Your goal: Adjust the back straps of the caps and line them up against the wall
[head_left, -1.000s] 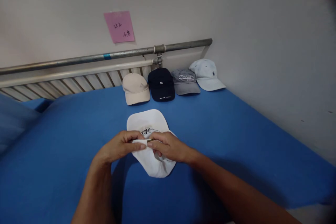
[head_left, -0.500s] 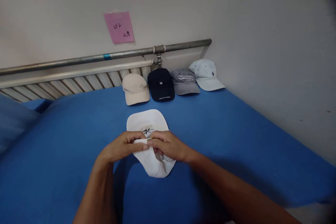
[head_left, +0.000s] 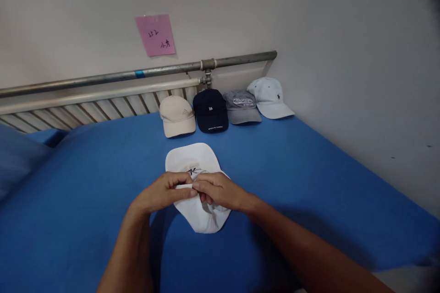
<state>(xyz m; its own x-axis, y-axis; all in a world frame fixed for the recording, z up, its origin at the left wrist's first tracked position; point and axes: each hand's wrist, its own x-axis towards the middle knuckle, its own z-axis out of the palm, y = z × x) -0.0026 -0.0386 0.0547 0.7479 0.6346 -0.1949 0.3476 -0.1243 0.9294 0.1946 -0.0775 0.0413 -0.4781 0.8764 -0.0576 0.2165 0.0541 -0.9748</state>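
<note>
White cap (head_left: 192, 156) is kept folded on blue sheet (head_left: 292, 169) by left hand (head_left: 161, 193) and right hand (head_left: 220, 191), fingers clamped on its fabric.

The white cap (head_left: 194, 201) lies mid-bed on the blue sheet, brim pointing far, its crown bunched near.

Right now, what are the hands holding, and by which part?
The white cap: left hand and right hand both pinch a fold of its crown fabric, behind the brim.
</note>
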